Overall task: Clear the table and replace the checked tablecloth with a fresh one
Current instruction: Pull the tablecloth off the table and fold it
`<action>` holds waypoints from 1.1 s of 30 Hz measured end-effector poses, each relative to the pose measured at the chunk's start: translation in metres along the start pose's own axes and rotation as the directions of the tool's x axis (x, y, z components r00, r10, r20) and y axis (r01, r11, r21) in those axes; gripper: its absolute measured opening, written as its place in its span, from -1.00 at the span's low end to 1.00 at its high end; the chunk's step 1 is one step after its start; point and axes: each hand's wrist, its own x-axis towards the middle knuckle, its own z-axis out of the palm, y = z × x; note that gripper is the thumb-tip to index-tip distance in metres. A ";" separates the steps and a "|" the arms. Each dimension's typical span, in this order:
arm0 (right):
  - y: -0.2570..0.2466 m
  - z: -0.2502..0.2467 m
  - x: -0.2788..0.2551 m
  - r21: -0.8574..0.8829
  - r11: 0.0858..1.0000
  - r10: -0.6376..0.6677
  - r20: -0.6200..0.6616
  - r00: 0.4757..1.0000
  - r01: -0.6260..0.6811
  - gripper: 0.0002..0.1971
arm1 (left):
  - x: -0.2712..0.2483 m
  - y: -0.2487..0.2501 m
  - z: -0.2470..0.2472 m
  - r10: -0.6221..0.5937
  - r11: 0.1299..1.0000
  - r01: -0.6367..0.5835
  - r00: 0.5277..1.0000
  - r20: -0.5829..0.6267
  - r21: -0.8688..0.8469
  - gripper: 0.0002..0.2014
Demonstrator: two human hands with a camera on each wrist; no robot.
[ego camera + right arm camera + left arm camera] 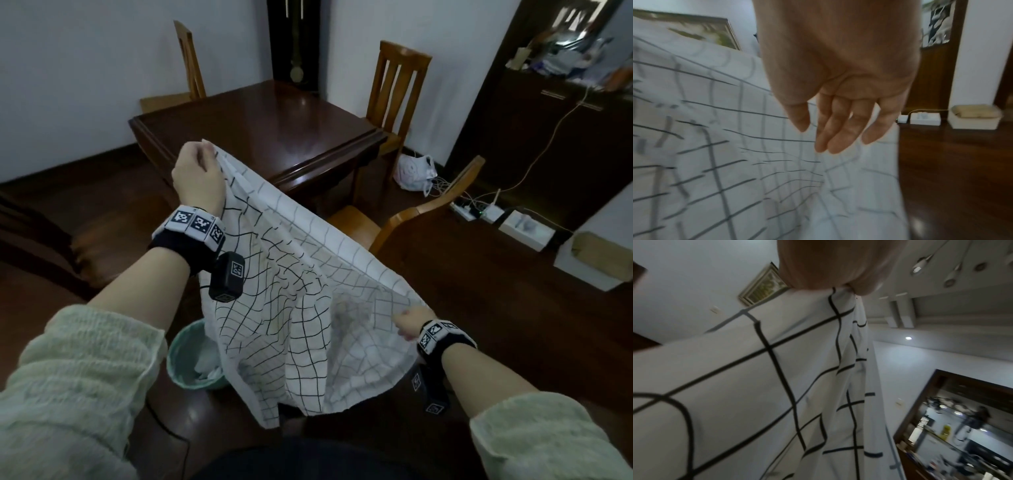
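The white tablecloth [291, 274] with thin black checks hangs in the air in front of me, off the bare dark wooden table [257, 113]. My left hand [197, 171] is raised near the table's front corner and grips one bunched corner of the cloth. The left wrist view shows the left hand [828, 264] with the cloth [735, 386] hanging from it. My right hand [407, 323] is lower and to the right, at the cloth's other upper edge. In the right wrist view, the right hand [818, 133] has straight fingers, thumb apart, lying against the blurred cloth [725, 146], whose creases run towards the fingertips.
A teal waste bin [195, 356] with crumpled paper stands on the floor under the cloth. Wooden chairs [397, 85] [404, 222] stand round the table. On the floor to the right lie a plastic bag [414, 171], a power strip with cables [479, 212] and boxes [589, 260].
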 end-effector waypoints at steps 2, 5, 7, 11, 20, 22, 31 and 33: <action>-0.019 0.007 -0.008 0.106 0.975 -0.199 0.030 0.980 0.195 -0.63 | -0.003 0.014 0.009 0.058 0.997 -0.056 0.998 0.030 -0.054 -0.73; -0.054 0.020 -0.014 0.385 0.849 -0.405 0.037 0.914 0.361 -0.38 | -0.003 0.037 0.018 0.149 0.983 -0.143 0.988 0.048 -0.112 -0.74; -0.075 0.021 -0.014 0.422 0.806 -0.462 0.009 0.887 0.415 -0.19 | 0.000 0.049 0.020 0.197 0.972 -0.189 0.979 0.046 -0.138 -0.75; -0.099 0.022 -0.014 0.410 0.817 -0.454 0.024 0.890 0.406 -0.21 | 0.004 0.061 0.021 0.219 0.964 -0.209 0.974 0.047 -0.166 -0.76; -0.071 0.050 -0.031 0.137 0.888 -0.459 0.244 0.854 0.439 -0.64 | 0.028 0.053 0.019 0.159 0.986 -0.157 0.987 0.033 -0.058 -0.68; -0.068 0.052 -0.037 0.120 0.897 -0.442 0.280 0.852 0.426 -0.63 | 0.030 0.048 0.019 0.135 0.991 -0.134 0.990 0.033 -0.017 -0.66; -0.034 -0.036 -0.019 0.293 0.818 -0.245 -0.601 0.761 0.495 -0.82 | 0.059 0.023 0.005 0.003 0.992 0.009 0.996 -0.090 0.126 -0.61; -0.024 -0.030 -0.023 0.223 0.849 -0.351 -0.440 0.826 0.479 -0.90 | 0.070 0.031 0.002 0.018 0.994 -0.007 0.995 -0.100 0.110 -0.62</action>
